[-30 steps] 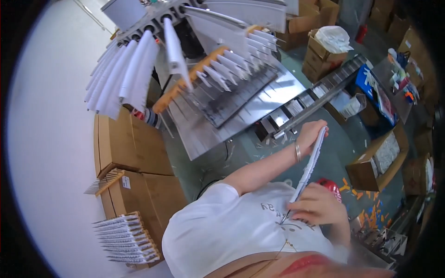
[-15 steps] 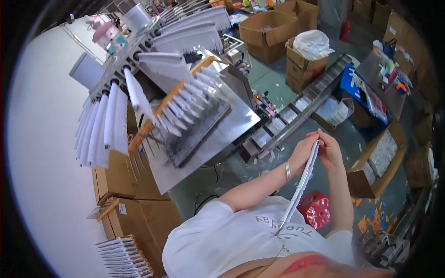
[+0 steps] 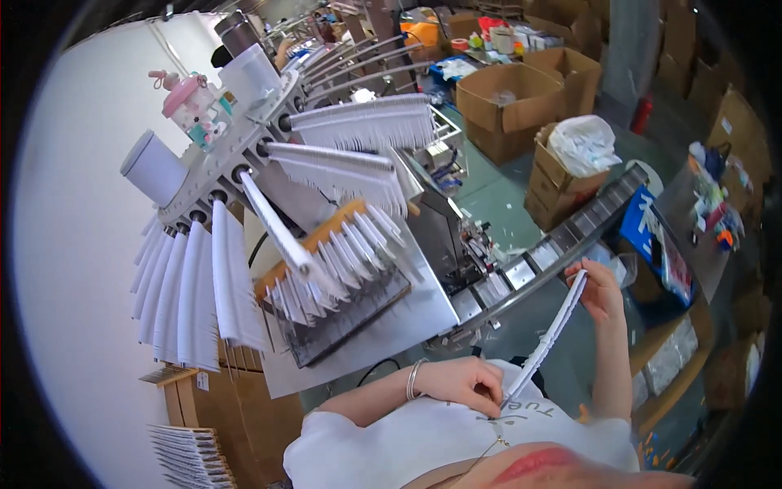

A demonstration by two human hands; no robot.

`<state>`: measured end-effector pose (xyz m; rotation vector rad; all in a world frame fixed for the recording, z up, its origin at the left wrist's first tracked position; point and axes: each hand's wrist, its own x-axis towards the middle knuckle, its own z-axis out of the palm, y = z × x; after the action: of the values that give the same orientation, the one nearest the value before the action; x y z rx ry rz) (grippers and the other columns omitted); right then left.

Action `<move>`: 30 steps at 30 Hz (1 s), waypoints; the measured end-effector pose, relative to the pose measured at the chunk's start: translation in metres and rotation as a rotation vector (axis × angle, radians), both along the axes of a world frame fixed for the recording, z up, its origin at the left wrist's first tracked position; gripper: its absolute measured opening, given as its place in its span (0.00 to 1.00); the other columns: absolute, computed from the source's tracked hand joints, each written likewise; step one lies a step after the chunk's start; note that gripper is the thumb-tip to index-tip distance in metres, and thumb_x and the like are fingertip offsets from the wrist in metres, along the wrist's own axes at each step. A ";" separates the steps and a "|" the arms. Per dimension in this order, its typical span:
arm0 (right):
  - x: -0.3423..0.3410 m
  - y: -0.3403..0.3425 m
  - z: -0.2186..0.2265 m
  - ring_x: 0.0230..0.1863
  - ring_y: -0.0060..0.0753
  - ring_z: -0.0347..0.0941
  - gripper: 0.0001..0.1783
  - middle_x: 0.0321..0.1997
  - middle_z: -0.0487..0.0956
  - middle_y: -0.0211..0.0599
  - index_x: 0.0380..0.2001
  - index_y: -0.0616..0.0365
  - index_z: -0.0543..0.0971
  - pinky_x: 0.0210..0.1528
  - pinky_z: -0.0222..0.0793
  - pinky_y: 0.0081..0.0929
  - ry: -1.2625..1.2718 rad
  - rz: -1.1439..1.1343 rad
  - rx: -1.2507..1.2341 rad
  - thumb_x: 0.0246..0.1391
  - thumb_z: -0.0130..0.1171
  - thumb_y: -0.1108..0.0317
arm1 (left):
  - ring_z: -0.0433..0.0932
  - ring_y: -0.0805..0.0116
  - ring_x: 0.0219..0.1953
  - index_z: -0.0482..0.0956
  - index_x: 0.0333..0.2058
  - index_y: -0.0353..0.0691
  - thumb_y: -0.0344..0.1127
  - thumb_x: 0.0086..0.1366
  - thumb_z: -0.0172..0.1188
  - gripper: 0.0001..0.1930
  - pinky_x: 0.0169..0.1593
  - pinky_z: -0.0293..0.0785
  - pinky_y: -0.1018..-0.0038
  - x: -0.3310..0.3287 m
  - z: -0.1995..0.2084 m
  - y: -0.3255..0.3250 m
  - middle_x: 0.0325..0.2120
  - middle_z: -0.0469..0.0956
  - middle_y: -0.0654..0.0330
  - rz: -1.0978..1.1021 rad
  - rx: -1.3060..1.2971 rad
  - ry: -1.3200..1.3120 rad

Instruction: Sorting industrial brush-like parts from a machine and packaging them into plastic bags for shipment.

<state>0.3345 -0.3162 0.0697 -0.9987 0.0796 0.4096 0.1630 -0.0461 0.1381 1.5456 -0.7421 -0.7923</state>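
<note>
A long, narrow white bundle [image 3: 547,342] with a ragged fringed edge slants in front of my chest. My right hand [image 3: 601,292] pinches its upper, far end between thumb and fingers. Low against my shirt, my left hand [image 3: 468,385] has its fingers curled in at the bundle's lower end, hiding that tip. To the left, a wooden bar [image 3: 314,238] carries several rods loaded with similar white fringed bundles, lying over a dark tray [image 3: 358,322] on a metal table [image 3: 440,306].
A wheel-like rack [image 3: 232,163] with white-loaded rods reaches over the table. A segmented conveyor [image 3: 554,244] runs off to the far right. Cartons [image 3: 509,106] stand behind, and a blue bin [image 3: 643,236] is at the right. Another rod rack [image 3: 191,456] sits lower left.
My left hand has left the bundle's upper end and come down to its lower end by my chest. My right hand stays on the upper end. The view has shifted.
</note>
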 end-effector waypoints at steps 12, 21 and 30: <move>0.174 -0.041 0.029 0.34 0.32 0.72 0.12 0.30 0.76 0.40 0.28 0.63 0.75 0.40 0.67 0.25 -0.230 0.008 0.046 0.55 0.56 0.63 | 0.73 0.76 0.30 0.78 0.33 0.35 0.28 0.59 0.58 0.05 0.33 0.69 0.80 0.095 0.006 -0.050 0.27 0.76 0.61 0.813 0.254 -0.086; 0.291 -0.035 0.083 0.45 0.27 0.66 0.11 0.39 0.74 0.35 0.35 0.66 0.77 0.51 0.58 0.25 -0.524 0.223 0.075 0.59 0.53 0.66 | 0.76 0.71 0.35 0.78 0.38 0.32 0.23 0.60 0.55 0.08 0.39 0.71 0.79 0.196 0.012 -0.071 0.34 0.77 0.56 1.741 0.285 -0.573; 0.346 -0.024 0.126 0.37 0.25 0.67 0.09 0.39 0.75 0.37 0.37 0.63 0.78 0.45 0.61 0.22 -0.800 0.419 0.142 0.57 0.57 0.68 | 0.76 0.76 0.37 0.77 0.40 0.33 0.23 0.59 0.59 0.09 0.44 0.72 0.79 0.260 0.041 -0.058 0.35 0.79 0.60 2.208 0.031 -0.627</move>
<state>0.6801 -0.3405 0.1956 -0.9747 -0.8798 0.3617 0.4226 -0.1041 0.1792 1.5890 0.7636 1.3243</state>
